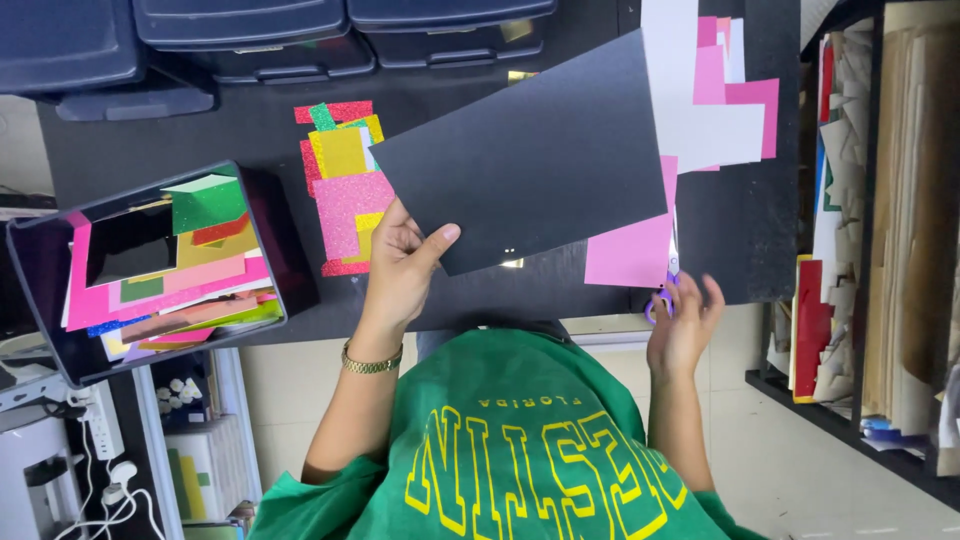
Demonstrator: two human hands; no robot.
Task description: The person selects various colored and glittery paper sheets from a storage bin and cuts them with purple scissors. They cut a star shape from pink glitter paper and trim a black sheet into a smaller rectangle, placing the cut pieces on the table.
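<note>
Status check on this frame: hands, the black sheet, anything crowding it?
Left hand grips black sheet at its corner. Right hand on purple-handled scissors. Glitter scraps and pink paper lie beneath the sheet.

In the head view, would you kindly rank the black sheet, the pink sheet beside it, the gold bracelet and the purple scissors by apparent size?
1. black sheet, held nearer the camera, so it looks bigger
2. pink sheet
3. gold bracelet and purple scissors: both small, scissors partly hidden, unranked

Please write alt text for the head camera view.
A person's left hand holds a black sheet over a dark table, while the right hand touches purple scissors. Glitter scraps and a bin of coloured paper lie nearby.
</note>
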